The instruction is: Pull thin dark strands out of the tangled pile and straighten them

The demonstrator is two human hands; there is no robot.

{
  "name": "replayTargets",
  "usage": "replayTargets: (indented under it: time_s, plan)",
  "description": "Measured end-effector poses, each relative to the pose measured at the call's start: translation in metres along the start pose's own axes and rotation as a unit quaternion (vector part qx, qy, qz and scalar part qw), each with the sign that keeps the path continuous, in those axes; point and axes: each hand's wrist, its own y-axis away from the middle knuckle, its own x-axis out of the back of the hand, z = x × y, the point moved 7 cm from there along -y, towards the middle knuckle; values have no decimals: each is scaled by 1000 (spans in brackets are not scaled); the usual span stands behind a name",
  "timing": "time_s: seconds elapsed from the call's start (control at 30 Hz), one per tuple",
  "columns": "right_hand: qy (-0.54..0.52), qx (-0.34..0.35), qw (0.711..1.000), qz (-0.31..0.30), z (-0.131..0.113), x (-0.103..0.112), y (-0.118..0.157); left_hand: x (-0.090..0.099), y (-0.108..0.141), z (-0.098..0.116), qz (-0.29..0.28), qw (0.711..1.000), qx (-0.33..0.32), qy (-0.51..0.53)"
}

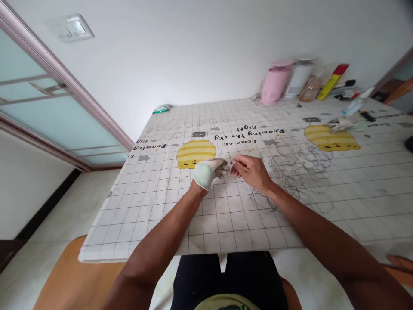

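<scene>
My left hand (211, 170) wears a white work glove with a pale green cuff. Its fingers are curled together, close to my right hand (250, 170), over the middle of the table. The right hand is bare and closed in a pinch, fingertips pointing at the gloved ones. Whatever either hand grips is too small or blurred to make out. Just right of my bare hand lies a loose tangle of thin dark strands (300, 165), spread across the tablecloth (155, 219). More thin, faint loops (183, 125) lie in rows towards the back left.
Along the wall stand a pink cylinder (275, 84), a white cylinder (298, 79), a bottle and a yellow-red box (333, 82). A spray bottle (358, 102) and another white glove (346, 123) are at right. A green packet (162, 108) lies at the back left corner.
</scene>
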Motion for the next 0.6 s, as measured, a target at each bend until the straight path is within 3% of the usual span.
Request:
replayTargets:
  time_s: [0.27,0.33,0.43,0.6]
  plan:
    - [61,41,997,27,0,8,-2,-2,-3,-6,-24,998,-3,-55]
    - [11,43,999,-10,-7,15,-6,-4,0,-2,-37,997,-1,-62]
    - [-145,12,988,-59,-14,28,-11,-11,6,-1,-96,993,21,-67]
    - [-281,-40,956,-80,-12,28,-14,-21,19,-4,-168,985,25,-45]
